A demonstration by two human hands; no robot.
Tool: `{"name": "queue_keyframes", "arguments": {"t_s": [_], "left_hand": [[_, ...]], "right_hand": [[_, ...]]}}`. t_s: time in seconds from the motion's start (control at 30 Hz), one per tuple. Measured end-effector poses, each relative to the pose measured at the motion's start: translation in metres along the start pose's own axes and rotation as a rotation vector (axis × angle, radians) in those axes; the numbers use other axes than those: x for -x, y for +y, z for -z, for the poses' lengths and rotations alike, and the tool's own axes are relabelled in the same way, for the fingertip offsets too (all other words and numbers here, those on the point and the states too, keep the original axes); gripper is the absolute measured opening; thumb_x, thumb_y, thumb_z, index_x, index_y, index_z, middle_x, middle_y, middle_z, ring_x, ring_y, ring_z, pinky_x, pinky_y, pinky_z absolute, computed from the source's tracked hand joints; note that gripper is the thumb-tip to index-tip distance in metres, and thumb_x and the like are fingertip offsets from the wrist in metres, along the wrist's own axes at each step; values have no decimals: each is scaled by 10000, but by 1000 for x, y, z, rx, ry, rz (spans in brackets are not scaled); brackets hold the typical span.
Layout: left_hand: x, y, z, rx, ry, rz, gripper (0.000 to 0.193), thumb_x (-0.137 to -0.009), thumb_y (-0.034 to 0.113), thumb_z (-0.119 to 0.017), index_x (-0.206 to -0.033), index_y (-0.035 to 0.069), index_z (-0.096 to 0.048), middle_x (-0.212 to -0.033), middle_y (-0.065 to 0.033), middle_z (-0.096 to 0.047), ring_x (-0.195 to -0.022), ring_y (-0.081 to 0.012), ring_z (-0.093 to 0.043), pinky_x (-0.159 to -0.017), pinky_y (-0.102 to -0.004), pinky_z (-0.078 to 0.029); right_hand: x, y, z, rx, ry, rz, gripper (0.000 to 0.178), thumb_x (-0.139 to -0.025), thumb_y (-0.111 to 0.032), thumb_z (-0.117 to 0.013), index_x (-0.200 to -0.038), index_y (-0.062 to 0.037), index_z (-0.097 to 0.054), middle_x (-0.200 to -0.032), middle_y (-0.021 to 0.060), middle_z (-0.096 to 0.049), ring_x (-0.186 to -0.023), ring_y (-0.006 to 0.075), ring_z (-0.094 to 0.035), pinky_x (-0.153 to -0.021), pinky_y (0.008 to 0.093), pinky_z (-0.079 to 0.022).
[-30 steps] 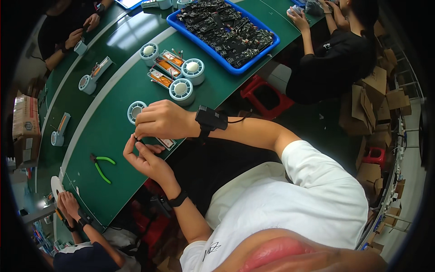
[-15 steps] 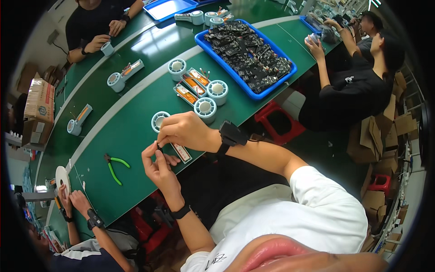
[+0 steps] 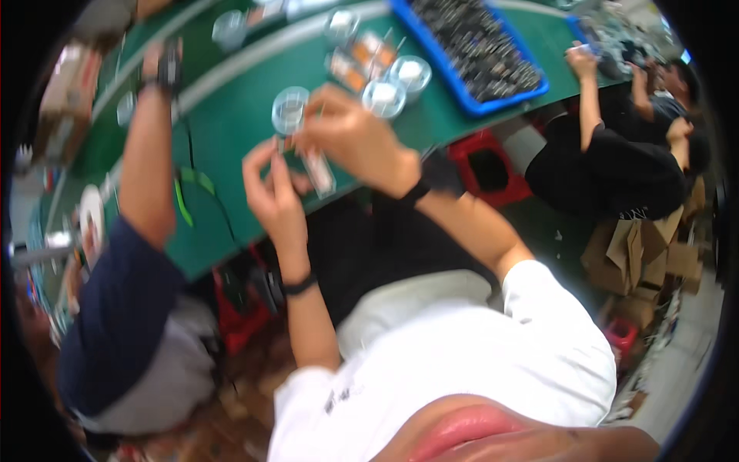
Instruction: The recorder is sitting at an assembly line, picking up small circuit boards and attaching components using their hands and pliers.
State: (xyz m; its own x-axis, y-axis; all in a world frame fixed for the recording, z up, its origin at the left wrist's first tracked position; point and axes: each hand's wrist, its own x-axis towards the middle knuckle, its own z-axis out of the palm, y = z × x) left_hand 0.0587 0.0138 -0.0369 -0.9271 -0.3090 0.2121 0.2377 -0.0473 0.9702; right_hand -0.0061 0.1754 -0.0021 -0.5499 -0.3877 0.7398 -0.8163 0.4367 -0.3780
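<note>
My left hand (image 3: pixel 271 189) and my right hand (image 3: pixel 356 138) meet over the near table edge, fingertips pinched close together. A small piece lies between them, too smeared to name; it looked dark a moment earlier. Just beyond my fingers is the round head of a light-blue fan-shaped housing (image 3: pixel 290 112). Its pale rectangular handle (image 3: pixel 320 175) shows beneath my right hand, partly covered. Farther off, several like housings (image 3: pixel 383 97) stand grouped, with orange parts in their handles.
A blue tray (image 3: pixel 471 106) heaped with dark circuit boards lies at the far right. Green-handled pliers (image 3: pixel 183 202) rest on the green table (image 3: pixel 239 219). A co-worker's arm (image 3: pixel 146 162) reaches across at left. A red stool (image 3: pixel 493 165) stands under the table edge.
The view has shifted, and the table sits higher in it, blurred. The left co-worker's arm has stretched forward over the table. My hands stay together at the same housing.
</note>
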Motion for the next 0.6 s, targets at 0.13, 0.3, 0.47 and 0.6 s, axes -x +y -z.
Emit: {"name": "queue_keyframes", "arguments": {"t_s": [0.13,0.3,0.47,0.6], "left_hand": [[3,-10,-1,46,42,28,170,-1090,77,-586,-1244,18,-627,-1188,-79,-670,-656,-82,-624,-569,-219,-495],[11,-9,0,-28,39,-13,174,-1081,75,-598,-1234,2,-636,-1229,-82,-641,-675,-89,-646,-564,-220,-511],[12,-5,-5,-77,18,-61,167,-1079,83,-602,-1218,10,-661,-1232,-80,-633,-699,-89,-655,-553,-215,-510],[12,-4,-5,-117,5,-103,162,-1070,90,-622,-1208,29,-680,-1201,-72,-635,-718,-87,-651,-563,-218,-505]], "right_hand": [[9,0,-6,-21,18,-29,106,-870,-81,-800,-971,-87,-768,-955,64,-737,-826,224,-744,-685,312,-593],[11,-9,-8,-15,-4,-118,153,-885,-105,-805,-1029,-112,-756,-922,56,-748,-825,234,-741,-677,322,-587],[13,-7,-7,162,-69,-92,187,-890,-127,-800,-1064,-126,-731,-887,34,-746,-829,232,-741,-663,336,-577],[14,-9,-5,232,-143,-52,180,-900,-133,-792,-1066,-128,-720,-893,29,-748,-832,233,-741,-657,346,-572]]}}
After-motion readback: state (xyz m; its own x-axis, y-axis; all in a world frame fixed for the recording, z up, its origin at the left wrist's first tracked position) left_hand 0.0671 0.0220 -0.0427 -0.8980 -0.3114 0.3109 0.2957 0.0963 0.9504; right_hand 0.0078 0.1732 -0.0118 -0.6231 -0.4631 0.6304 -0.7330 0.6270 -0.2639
